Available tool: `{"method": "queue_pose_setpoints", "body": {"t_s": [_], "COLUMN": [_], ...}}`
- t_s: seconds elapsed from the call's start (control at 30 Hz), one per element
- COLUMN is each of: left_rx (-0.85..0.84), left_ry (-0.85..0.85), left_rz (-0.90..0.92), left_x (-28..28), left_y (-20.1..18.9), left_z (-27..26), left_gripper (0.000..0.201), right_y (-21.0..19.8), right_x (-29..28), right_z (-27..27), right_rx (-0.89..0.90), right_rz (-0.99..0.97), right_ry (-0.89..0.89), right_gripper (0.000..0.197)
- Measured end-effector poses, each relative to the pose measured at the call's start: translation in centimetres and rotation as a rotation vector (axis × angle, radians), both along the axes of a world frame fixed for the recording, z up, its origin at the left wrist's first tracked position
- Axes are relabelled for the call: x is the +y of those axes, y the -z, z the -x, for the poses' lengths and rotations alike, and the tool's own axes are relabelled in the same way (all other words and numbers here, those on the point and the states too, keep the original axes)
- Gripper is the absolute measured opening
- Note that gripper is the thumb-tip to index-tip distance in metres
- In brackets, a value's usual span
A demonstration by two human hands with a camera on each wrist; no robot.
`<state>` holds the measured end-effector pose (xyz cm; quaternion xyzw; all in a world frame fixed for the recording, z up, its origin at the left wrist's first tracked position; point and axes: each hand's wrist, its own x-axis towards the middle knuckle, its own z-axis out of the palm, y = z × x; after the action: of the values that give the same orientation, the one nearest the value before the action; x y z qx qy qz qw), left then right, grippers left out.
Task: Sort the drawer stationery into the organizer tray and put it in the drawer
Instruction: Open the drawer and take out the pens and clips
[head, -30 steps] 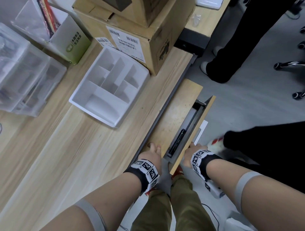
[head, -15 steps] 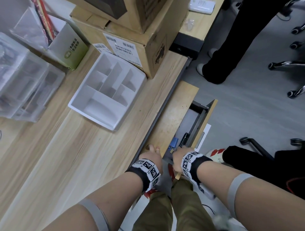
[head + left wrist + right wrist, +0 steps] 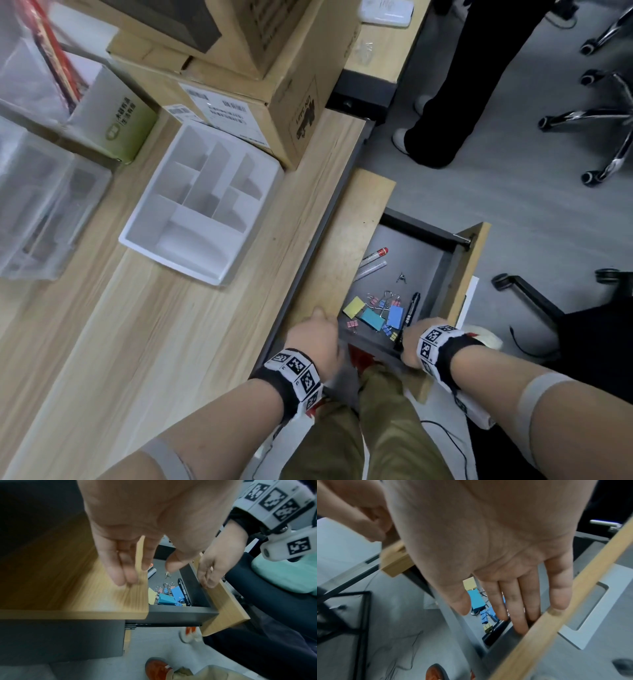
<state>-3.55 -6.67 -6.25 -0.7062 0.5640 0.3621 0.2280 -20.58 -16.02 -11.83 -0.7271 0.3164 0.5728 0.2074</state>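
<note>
The drawer stands pulled out from under the desk. On its grey floor lie coloured binder clips, a black marker, a red-capped pen and a clear tube. My right hand reaches over the wooden drawer front, and its straight fingers press on the inner face. My left hand lies flat on the wooden top beside the drawer, fingers straight. The white organizer tray sits on the desk to the left with bare compartments.
Stacked cardboard boxes stand right behind the tray. Clear plastic bins and a green-and-white box fill the desk's left side. Another person's legs and chair bases are on the floor beyond the drawer. My knees are below it.
The drawer has slid much further out with my right hand on its front, and the stationery inside now shows. My left hand has stayed on the wooden top.
</note>
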Motion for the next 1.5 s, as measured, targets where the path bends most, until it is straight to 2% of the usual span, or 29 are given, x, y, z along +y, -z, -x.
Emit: {"method": "queue_pose_setpoints", "body": {"t_s": [0.07, 0.13, 0.23, 0.3, 0.37, 0.43, 0.53, 0.57, 0.63, 0.7, 0.73, 0.8, 0.9, 0.97, 1.1, 1.27, 1.5], "left_rx": [0.11, 0.22, 0.294, 0.317, 0.34, 0.316, 0.218, 0.187, 0.166, 0.177, 0.188, 0.2, 0.198, 0.196, 0.236, 0.3, 0.379], "left_ry": [0.053, 0.087, 0.09, 0.056, -0.006, -0.053, -0.049, -0.034, -0.001, 0.022, 0.038, 0.065, 0.019, -0.051, -0.081, -0.21, -0.347], "left_rz": [0.084, 0.105, 0.101, 0.095, 0.1, 0.128, 0.189, 0.186, 0.148, 0.087, 0.07, 0.064, 0.086, 0.06, 0.001, -0.049, -0.012], "left_x": [0.0, -0.2, -0.3, -0.6, -1.1, -2.0, -4.4, -5.4, -7.1, -8.3, -8.7, -9.0, -8.7, -8.5, -8.2, -6.9, -6.3], "left_y": [0.4, 1.1, 2.5, 3.7, 5.3, 7.1, 10.2, 11.4, 13.9, 16.1, 17.0, 18.3, 19.3, 19.6, 20.0, 20.3, 19.4], "left_z": [0.5, 1.3, 2.7, 3.7, 4.6, 5.7, 6.9, 7.2, 7.8, 8.2, 8.5, 9.0, 10.1, 10.7, 11.2, 11.2, 11.8], "left_gripper": [0.034, 0.033, 0.033, 0.031, 0.035, 0.045, 0.078, 0.09, 0.104, 0.109, 0.109, 0.102, 0.075, 0.061, 0.04, 0.031, 0.027], "right_y": [0.5, 0.8, 2.4, 4.0, 6.5, 8.5, 10.9, 11.5, 13.6, 14.3, 14.5, 15.3, 14.8, 14.7, 14.5, 14.3, 14.6], "right_x": [-0.9, -1.7, -2.3, -2.2, -1.4, -0.2, 1.5, 2.1, 3.3, 3.3, 3.3, 3.5, 3.5, 3.6, 4.0, 4.7, 4.1], "right_z": [1.2, 2.2, 3.4, 4.0, 4.7, 4.9, 4.6, 4.3, 3.3, 2.6, 2.4, 2.5, 3.6, 4.0, 4.7, 5.2, 5.3], "right_rx": [-0.014, -0.049, -0.151, -0.141, -0.121, -0.107, -0.064, -0.045, 0.026, 0.125, 0.142, 0.111, -0.032, -0.156, -0.316, -0.42, -0.411], "right_rz": [0.02, 0.059, 0.155, 0.174, 0.147, 0.17, 0.264, 0.306, 0.466, 0.473, 0.511, 0.537, 0.47, 0.442, 0.417, 0.385, 0.241], "right_ry": [0.169, 0.382, 0.916, 1.206, 1.338, 1.376, 1.418, 1.421, 1.375, 1.404, 1.404, 1.378, 1.381, 1.42, 1.404, 1.392, 1.437], "right_gripper": [0.023, 0.02, 0.023, 0.029, 0.049, 0.07, 0.095, 0.098, 0.093, 0.086, 0.089, 0.099, 0.099, 0.093, 0.077, 0.065, 0.054]}}
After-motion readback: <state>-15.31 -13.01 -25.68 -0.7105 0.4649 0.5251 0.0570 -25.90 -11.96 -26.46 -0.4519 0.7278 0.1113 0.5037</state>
